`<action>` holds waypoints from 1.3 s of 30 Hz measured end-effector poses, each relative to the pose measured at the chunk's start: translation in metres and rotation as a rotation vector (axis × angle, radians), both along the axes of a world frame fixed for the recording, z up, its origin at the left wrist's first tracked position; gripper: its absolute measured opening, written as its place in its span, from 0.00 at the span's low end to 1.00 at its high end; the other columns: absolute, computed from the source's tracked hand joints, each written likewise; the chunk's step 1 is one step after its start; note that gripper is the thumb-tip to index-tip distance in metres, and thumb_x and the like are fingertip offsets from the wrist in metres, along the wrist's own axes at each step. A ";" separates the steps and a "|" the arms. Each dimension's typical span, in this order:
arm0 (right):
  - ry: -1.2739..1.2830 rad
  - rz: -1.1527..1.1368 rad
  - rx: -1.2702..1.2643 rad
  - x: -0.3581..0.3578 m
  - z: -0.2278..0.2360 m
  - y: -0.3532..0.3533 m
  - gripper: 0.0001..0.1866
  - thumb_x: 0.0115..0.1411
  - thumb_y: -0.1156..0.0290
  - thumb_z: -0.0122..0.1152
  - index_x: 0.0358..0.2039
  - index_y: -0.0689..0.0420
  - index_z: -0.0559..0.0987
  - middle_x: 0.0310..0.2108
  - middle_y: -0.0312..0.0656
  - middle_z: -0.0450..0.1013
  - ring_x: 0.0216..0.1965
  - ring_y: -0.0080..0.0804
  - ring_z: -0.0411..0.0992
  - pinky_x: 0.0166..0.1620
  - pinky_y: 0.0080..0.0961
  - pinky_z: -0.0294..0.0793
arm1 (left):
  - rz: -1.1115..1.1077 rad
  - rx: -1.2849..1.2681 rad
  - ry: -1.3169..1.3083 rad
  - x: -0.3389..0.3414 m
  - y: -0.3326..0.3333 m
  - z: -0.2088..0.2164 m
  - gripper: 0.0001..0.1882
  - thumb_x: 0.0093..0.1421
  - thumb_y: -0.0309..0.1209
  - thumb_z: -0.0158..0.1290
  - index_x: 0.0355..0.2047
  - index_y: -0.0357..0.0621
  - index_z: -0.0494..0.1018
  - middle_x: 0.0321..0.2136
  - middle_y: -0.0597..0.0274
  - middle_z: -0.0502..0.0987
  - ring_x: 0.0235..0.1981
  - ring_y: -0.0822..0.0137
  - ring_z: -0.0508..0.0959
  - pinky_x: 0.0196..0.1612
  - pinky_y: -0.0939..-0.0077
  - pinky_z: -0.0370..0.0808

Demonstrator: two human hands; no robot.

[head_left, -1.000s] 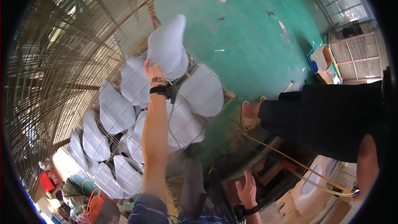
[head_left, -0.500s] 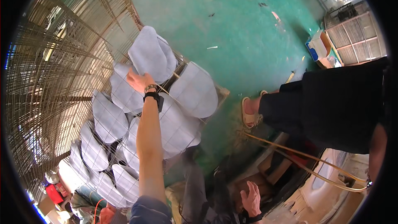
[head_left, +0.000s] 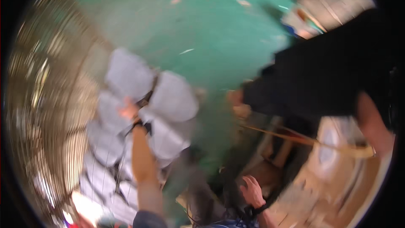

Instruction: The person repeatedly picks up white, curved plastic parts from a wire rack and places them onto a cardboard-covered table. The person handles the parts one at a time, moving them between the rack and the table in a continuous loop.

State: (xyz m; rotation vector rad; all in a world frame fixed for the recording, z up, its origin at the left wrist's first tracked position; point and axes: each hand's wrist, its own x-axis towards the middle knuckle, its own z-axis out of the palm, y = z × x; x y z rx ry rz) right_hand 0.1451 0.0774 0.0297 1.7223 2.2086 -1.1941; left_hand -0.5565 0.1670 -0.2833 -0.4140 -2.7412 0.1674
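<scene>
My left arm reaches out over rows of flat, rounded grey pieces lying on a thin wire mesh. My left hand (head_left: 128,109) is at the edge of one grey piece (head_left: 114,112), close below the farthest piece (head_left: 128,74). Motion smears its fingers, so I cannot tell whether they grip anything. A dark watch (head_left: 146,127) is on that wrist. To the right of the hand lies another large grey piece (head_left: 174,97). Low in the middle, my right hand (head_left: 253,192) is raised near my legs with nothing in it, its fingers stretched out.
Tall racks of thin rods or wire (head_left: 50,93) line the left. A person in dark clothes (head_left: 320,67) stands at the right, with a long yellow-brown strip (head_left: 291,136) by their hand. A pale, worn surface (head_left: 312,185) is at lower right. Beyond stretches a green floor (head_left: 202,25).
The whole view has swung and blurred. The grey pieces now sit lower and farther left in it. My left hand remains over them, and my right hand is still raised.
</scene>
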 end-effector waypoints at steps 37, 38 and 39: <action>-1.063 -0.917 0.985 0.664 0.112 0.159 0.07 0.59 0.66 0.58 0.31 0.48 0.84 0.31 0.38 0.78 0.40 0.37 0.73 0.47 0.43 0.66 | -0.862 0.105 -1.398 0.605 -0.106 0.463 0.17 0.66 0.37 0.53 0.50 0.39 0.76 0.45 0.55 0.80 0.45 0.51 0.78 0.52 0.58 0.74; -1.035 -0.845 1.022 0.650 0.145 0.160 0.07 0.58 0.67 0.58 0.30 0.49 0.84 0.31 0.39 0.78 0.40 0.37 0.73 0.45 0.41 0.66 | -0.633 0.122 -1.430 0.585 -0.141 0.435 0.18 0.67 0.38 0.53 0.51 0.39 0.77 0.45 0.55 0.81 0.46 0.51 0.78 0.53 0.57 0.73; -1.030 -0.746 1.006 0.634 0.175 0.156 0.06 0.57 0.69 0.59 0.30 0.51 0.83 0.30 0.40 0.78 0.40 0.37 0.73 0.45 0.39 0.66 | -0.441 0.131 -1.451 0.574 -0.162 0.414 0.19 0.68 0.38 0.53 0.52 0.39 0.77 0.45 0.55 0.81 0.46 0.51 0.78 0.54 0.57 0.73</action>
